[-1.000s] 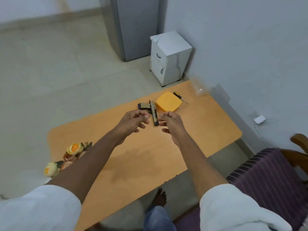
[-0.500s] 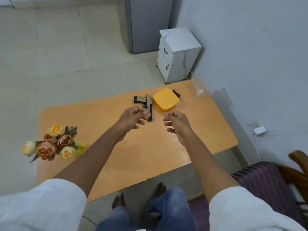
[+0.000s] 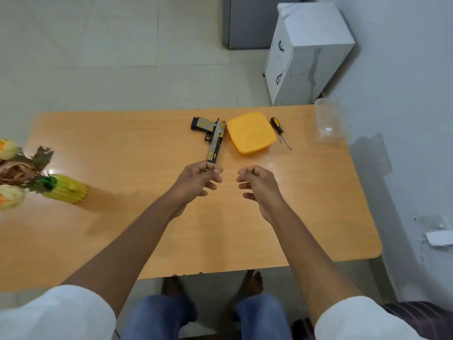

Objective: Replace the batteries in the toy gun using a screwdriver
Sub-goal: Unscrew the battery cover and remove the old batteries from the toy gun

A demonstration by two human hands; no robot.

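The fingers [image 3: 210,179] of the left hand [image 3: 196,182] are loosely curled, their tips at the muzzle of the toy gun [image 3: 213,138]; I cannot tell if they touch it. The right hand [image 3: 259,186] is loosely curled and holds nothing. The gun lies on the orange table [image 3: 306,204], barrel pointing near, grip to the far left, just beside a yellow lid [image 3: 250,132]. The screwdriver [image 3: 280,132] lies right of the lid. A white cabinet [image 3: 306,52] stands on the tiled floor by the wall.

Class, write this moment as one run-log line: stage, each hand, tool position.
stage: start, nothing picked up | left hand: fingers curled, at toy gun muzzle, contact unclear | right hand: loosely curled, holds nothing | screwdriver: on table, right of yellow lid
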